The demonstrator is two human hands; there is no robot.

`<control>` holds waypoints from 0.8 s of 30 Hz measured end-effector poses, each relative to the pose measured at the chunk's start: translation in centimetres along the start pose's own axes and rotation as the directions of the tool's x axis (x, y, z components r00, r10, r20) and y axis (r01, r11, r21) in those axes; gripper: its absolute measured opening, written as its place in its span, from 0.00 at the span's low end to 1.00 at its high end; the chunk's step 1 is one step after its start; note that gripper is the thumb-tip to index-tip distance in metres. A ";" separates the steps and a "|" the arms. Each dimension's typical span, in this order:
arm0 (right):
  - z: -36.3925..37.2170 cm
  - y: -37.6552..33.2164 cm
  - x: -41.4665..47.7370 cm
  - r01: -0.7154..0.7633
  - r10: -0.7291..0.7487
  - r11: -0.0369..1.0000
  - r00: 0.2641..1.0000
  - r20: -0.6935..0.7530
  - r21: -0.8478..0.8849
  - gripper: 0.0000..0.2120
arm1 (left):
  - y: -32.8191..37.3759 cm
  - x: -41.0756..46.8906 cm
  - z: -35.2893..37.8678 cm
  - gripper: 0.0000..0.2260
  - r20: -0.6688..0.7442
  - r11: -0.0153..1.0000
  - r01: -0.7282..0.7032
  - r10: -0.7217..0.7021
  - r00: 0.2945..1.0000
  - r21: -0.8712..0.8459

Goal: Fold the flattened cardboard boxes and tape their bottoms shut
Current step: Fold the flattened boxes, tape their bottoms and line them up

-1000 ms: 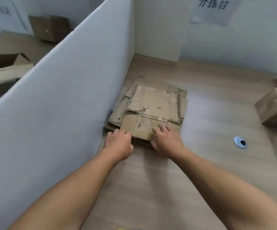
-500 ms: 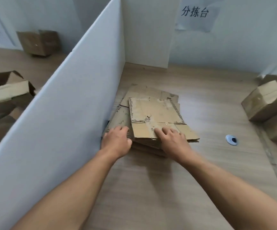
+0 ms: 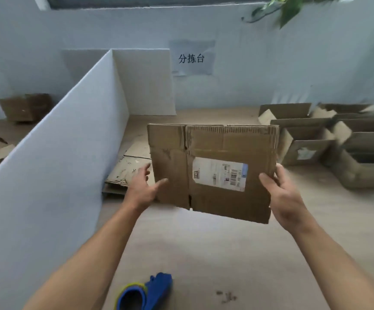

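A flattened brown cardboard box [image 3: 210, 153] with a white shipping label is held upright in the air above the table. My left hand [image 3: 142, 186] grips its lower left edge, thumb on the front face. My right hand [image 3: 282, 195] holds the right edge, thumb in front and fingers behind. More flattened boxes [image 3: 128, 168] lie in a stack on the table behind it, against the white divider. A blue tape dispenser [image 3: 145, 294] lies at the near edge of the table.
A white divider panel [image 3: 54, 157] runs along the left. Several folded open boxes [image 3: 329, 139] stand at the right rear of the wooden table [image 3: 204, 253]. More boxes [image 3: 25, 106] sit beyond the divider on the left.
Both hands were pressing on the top flattened box of the stack; now that box is lifted off and held upright between them. The view has tilted up.
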State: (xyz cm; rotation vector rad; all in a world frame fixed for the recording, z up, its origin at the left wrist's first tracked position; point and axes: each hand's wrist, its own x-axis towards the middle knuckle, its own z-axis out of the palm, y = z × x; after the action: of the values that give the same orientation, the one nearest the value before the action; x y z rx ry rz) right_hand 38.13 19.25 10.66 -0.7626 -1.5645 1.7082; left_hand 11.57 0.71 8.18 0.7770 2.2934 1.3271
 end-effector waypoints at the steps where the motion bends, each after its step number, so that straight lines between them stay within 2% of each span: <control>1: -1.4 -0.1 -1.1 -0.018 0.019 0.999 1.000 -0.013 0.044 0.12 | 0.6 -1.0 0.8 0.34 0.033 0.996 -0.013 0.015 0.999 -0.090; 3: -3.8 0.2 -3.2 -0.047 0.051 0.994 0.998 -0.039 0.097 0.13 | 2.0 -3.2 2.3 0.31 0.110 0.967 0.003 0.026 0.994 -0.256; 5: -5.6 0.9 -4.7 -0.071 0.082 0.990 0.993 -0.088 0.124 0.12 | 2.3 -4.8 3.7 0.34 0.137 0.945 -0.009 0.057 0.989 -0.328; 11: -8.3 3.1 -7.1 -0.110 0.141 0.977 0.976 -0.166 0.180 0.11 | 2.4 -8.3 6.2 0.36 0.195 0.949 -0.029 0.094 0.976 -0.314; 17: -9.2 4.9 -7.2 -0.197 0.224 0.965 0.963 -0.149 0.174 0.17 | 1.8 -9.5 6.4 0.17 0.159 0.934 0.024 0.036 0.987 -0.357; 20: -8.6 5.2 -7.1 -0.213 0.228 0.970 0.963 -0.145 0.113 0.19 | 1.6 -10.0 6.1 0.19 0.171 0.924 0.018 0.051 0.984 -0.382; 24: -6.8 4.7 -7.4 -0.188 0.187 0.982 0.979 -0.077 0.003 0.19 | 1.8 -10.8 5.9 0.33 0.269 0.954 -0.034 0.118 0.956 -0.298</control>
State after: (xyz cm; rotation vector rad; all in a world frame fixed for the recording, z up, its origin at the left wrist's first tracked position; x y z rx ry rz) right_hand 47.45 17.15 5.05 -0.9932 -1.4832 1.7869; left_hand 23.83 -1.46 7.37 0.8963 1.8117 1.4405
